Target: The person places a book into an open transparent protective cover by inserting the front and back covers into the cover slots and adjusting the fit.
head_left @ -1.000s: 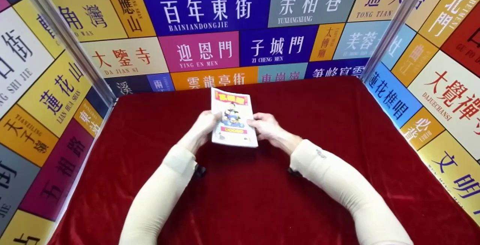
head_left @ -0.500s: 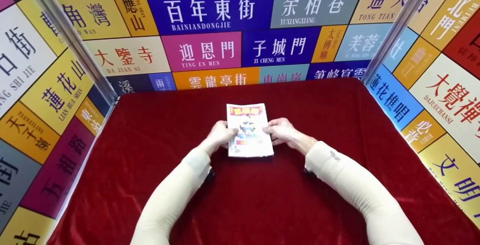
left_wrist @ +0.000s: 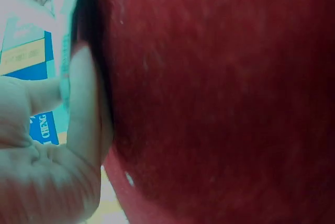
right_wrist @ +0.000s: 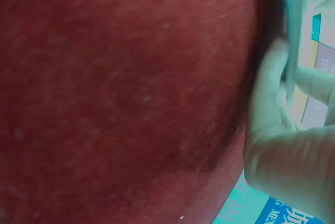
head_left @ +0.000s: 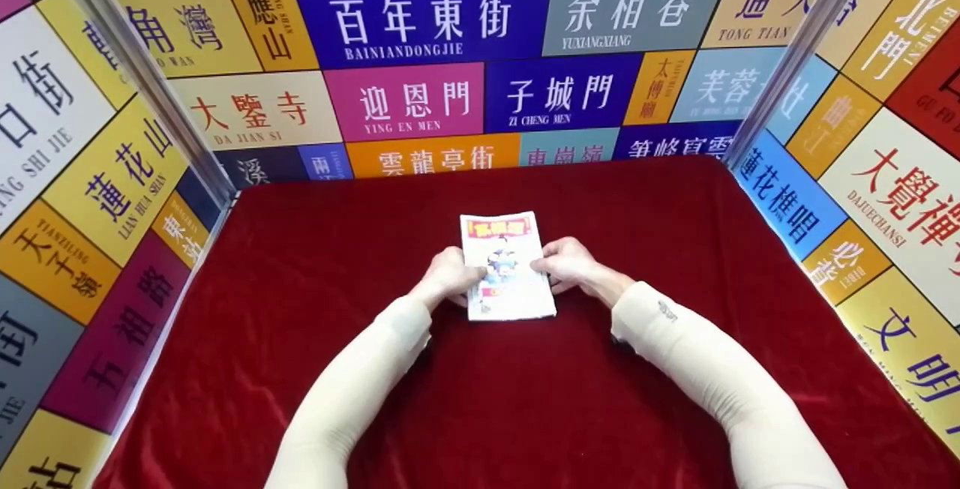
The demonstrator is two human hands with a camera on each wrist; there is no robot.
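Book [head_left: 508,267] low over the red cloth [head_left: 300,309], near the middle, cover up, shut. Cannot tell if touching the cloth yet. Not let go yet, not opened. Left hand [head_left: 448,276] pinching the left edge, thumb on top, fingers under. Right hand [head_left: 570,265] pinching the right edge the same way. Both arms reaching forward, elbows out, wrists low. Walls [head_left: 420,24] with bright signs all around.

Long cream sleeves cover both forearms to the wrists; hands are bare.
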